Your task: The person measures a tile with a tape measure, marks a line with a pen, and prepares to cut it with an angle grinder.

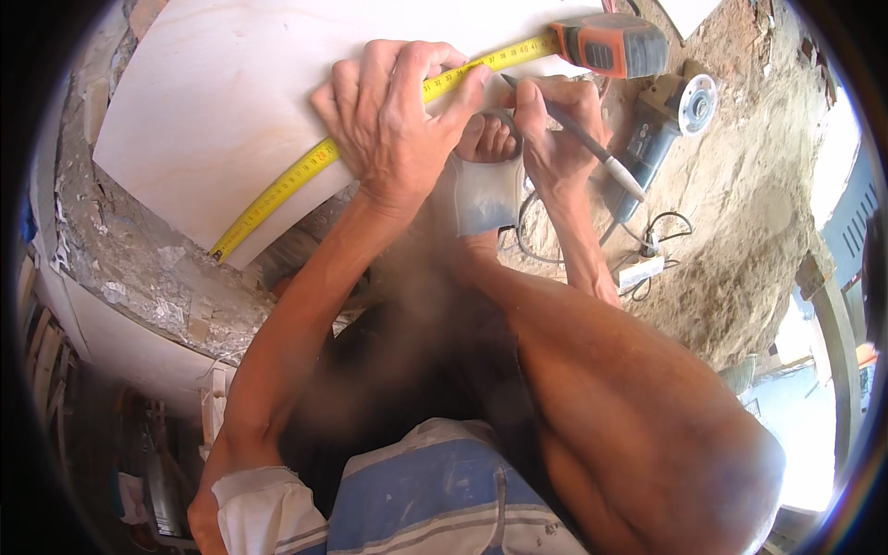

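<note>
Blue-striped off-white cloth shirt (416,490) is looming closest; left fingers (407,88) are holding a yellow, numeral-printed tape blade (287,188), right fingers (530,106) gripping a slim grey pen (580,135)!

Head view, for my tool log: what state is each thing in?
Tape measure: yellow blade extended across the pale panel
Pale panel: lying flat
Marker: held in the right hand, tip bare
Left hand: gripping the blade
Angle grinder: lying down, unheld; power unclear

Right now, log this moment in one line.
left hand: on tape blade; right hand: holding pen; pale panel: under blade; grinder: at right
</note>
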Available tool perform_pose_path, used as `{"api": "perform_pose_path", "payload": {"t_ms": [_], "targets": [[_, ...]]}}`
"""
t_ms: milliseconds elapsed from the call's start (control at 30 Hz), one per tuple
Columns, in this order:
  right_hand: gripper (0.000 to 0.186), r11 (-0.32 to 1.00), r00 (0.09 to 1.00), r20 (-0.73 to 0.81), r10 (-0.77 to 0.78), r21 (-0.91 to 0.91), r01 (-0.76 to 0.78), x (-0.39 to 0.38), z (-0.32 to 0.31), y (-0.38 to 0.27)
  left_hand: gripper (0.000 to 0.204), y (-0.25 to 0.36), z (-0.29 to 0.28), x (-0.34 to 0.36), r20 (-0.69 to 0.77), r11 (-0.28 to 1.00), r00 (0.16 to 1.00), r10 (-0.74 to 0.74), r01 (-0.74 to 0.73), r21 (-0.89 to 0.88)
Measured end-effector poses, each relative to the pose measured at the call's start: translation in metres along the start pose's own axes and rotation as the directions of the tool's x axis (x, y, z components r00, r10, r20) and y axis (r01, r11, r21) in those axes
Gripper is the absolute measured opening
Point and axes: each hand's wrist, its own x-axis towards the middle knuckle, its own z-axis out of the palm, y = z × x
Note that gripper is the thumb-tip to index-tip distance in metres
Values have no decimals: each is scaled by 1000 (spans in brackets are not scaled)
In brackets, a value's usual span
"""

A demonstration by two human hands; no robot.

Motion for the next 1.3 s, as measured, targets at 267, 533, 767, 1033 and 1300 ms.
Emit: {"api": "perform_pose_path", "payload": {"t_ms": [267, 533, 767, 1033, 1300], "targets": [[19, 1000, 1000, -2, 24, 2, -24, 1, 2, -1, 27, -2, 0, -1, -9, 1000, 1000, 6, -7, -23], [20, 1000, 1000, 20, 21, -21, -20, 2, 1, -2, 28, -3, 0, -1, -6, 1000, 1000, 14, -14, -23], [23, 1000, 1000, -13, 3, 24, -3, 2, 5, 1, 27, -2, -1, 0, -1, 999, 1000, 13, -13, -35], [23, 1000, 1000, -4, 14, 18, -14, 2, 5, 2, 27, -5, 5, -2, -28, 999, 1000, 7, -9, -42], [19, 1000, 999, 36, 11, -17, -11, 3, 2, 0, 28, -2, -1, -1, -3, 999, 1000, 17, -17, -33]]}}
